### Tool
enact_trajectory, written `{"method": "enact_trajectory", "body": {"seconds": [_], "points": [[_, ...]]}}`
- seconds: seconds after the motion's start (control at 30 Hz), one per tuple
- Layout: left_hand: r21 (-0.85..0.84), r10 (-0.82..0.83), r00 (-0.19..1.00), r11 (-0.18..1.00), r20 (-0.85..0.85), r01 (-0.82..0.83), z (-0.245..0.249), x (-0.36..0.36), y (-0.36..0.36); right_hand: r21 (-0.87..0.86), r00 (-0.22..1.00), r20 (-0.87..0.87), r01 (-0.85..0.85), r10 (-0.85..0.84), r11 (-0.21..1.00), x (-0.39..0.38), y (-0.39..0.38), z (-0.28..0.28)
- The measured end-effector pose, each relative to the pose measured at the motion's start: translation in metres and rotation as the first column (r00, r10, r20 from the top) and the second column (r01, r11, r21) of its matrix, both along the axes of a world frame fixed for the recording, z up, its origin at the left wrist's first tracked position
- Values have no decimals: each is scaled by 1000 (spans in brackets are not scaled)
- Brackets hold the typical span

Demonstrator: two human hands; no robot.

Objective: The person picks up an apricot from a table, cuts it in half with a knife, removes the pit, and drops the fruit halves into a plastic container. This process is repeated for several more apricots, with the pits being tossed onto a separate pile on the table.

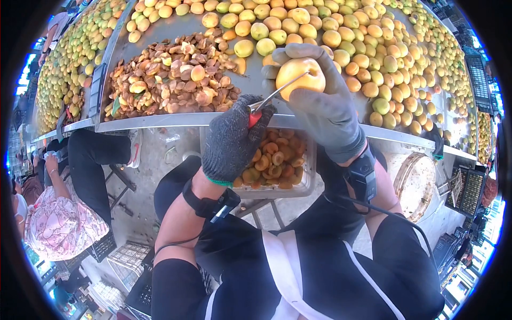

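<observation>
My left hand, in a dark grey knit glove with a green cuff, is closed around a small red-handled knife. Its thin metal blade reaches up and right, with the tip at the dimple of a large yellow-orange apricot. That apricot sits in the curled fingers of my right hand, which wears a lighter grey glove. Both hands are over the near edge of the metal table. Below them, partly hidden by my left hand, a plastic crate holds apricot halves.
A brown heap of pits and scraps lies on the table at left. Whole apricots cover the back and right. A person in dark trousers sits at left. A round lidded bucket stands at right, with black crates beyond.
</observation>
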State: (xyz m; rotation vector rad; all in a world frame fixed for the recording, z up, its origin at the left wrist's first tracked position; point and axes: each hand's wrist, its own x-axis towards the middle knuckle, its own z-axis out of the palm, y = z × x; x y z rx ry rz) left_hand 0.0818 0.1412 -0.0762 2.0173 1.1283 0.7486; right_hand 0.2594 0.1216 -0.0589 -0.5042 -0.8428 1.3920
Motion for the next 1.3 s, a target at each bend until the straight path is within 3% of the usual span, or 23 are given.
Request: {"method": "enact_trajectory", "body": {"seconds": [0.13, 0.2, 0.47, 0.53, 0.6, 0.63, 0.7, 0.73, 0.8, 0.83, 0.87, 0.9, 0.93, 1.0, 1.07, 1.1, 1.13, 1.17, 1.2, 1.3], "points": [[31, 12, 1000, 999, -2, -11, -5, 3, 4, 33, 1000, -11, 5, -4, 999, -3, -2, 0], [81, -5, 999, 997, 36, 2, -10, 3, 5, 80, 990, 111, 76, -85, 994, -6, -2, -1], [119, -23, 999, 993, 41, 18, -16, 3, 6, 88, 986, 135, 83, -94, 993, -8, -2, 3], [130, 4, 1000, 991, 6, -5, -17, 4, 7, 86, 989, 128, 68, -78, 994, -10, 0, 7], [141, 27, 999, 990, -27, -23, -14, 4, 10, -7, 999, -50, -7, 6, 1000, -11, 2, 10], [160, 28, 1000, 987, 6, -28, -9, 3, 13, -6, 999, -50, -9, 8, 1000, -10, 3, 14], [179, 35, 999, 983, 40, -42, -3, -2, 19, -94, 964, 259, -42, 65, 995, -2, 5, 22], [96, 7, 1000, 995, -3, -7, -2, -5, 23, -93, 963, 259, -46, 68, 995, 1, 8, 22], [10, -25, 999, 1000, -41, 25, -2, -8, 25, 70, 718, 692, 37, -75, 997, 7, 12, 21], [-9, -32, 999, 999, -35, 31, -3, -7, 24, 71, 716, 695, 36, -75, 997, 4, 12, 18], [-29, -38, 999, 999, -27, 38, -5, -6, 23, -21, 898, 440, 2, 7, 1000, -2, 13, 11], [-27, -36, 999, 999, -24, 35, -6, -4, 23, -97, 988, 135, -59, 71, 994, -7, 15, 5], [-27, -14, 1000, 1000, 13, 15, -8, -1, 23, -95, 988, 137, -62, 74, 994, -14, 17, -2], [-20, 20, 999, 1000, 49, -19, -13, -4, 25, -89, 999, -47, 6, -10, 996, -27, 22, -11], [35, 29, 999, 999, 18, -29, -20, -10, 31, -176, 997, -1, -75, 76, 981, -14, 22, 3], [44, 37, 999, 998, 19, -38, -19, -13, 33, -145, 935, 351, 2, 50, 989, -9, 26, 8], [81, 39, 999, 996, -30, -37, -19, -17, 33, -87, 754, 656, 67, 7, 994, -7, 28, 11], [119, 44, 996, 992, -76, -35, -19, -19, 35, -27, 691, 722, 89, -42, 996, -8, 29, 12], [123, 53, 996, 991, -75, -43, -23, -21, 35, -23, 690, 723, 81, -40, 996, -11, 28, 11], [109, 53, 998, 993, -35, -49, -24, -22, 31, -73, 891, 453, 62, -22, 995, -19, 28, 1]]}}
